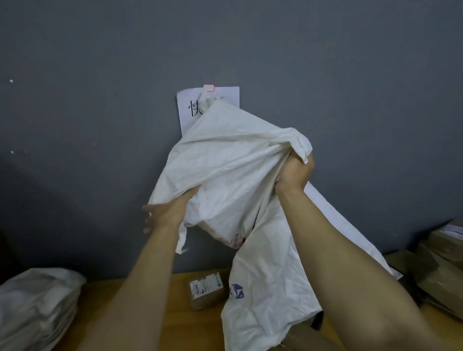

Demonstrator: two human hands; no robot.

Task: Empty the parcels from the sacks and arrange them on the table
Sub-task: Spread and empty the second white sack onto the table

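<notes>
Nearest to us, at the bottom edge, brown parcel wrapping [304,342] showed under the hanging end of the white woven sack [224,162], down on the wooden table [195,336]. To the left on the table lay a stack of folded white sacks [32,311]. Farther back, near the wall, a small brown carton [206,289] with a white label lay flat. It was just beside the sack's hanging part, which bore a blue printed mark. On the right a pile of brown parcels [441,267] leaned on one another, some with labels.

Above the table both bare arms reached up, with the sack raised in front of the grey wall [89,102]. The right hand [295,172] was clenched round a bunched fold of cloth at the sack's upper right. The left hand [168,210] lay at the sack's lower left edge, thumb along the fabric. Its fingers were blurred, and we could not tell whether they gripped the cloth.

Behind the sack's top, a white sheet of paper [187,108] with a black character was stuck on the wall, partly covered.
</notes>
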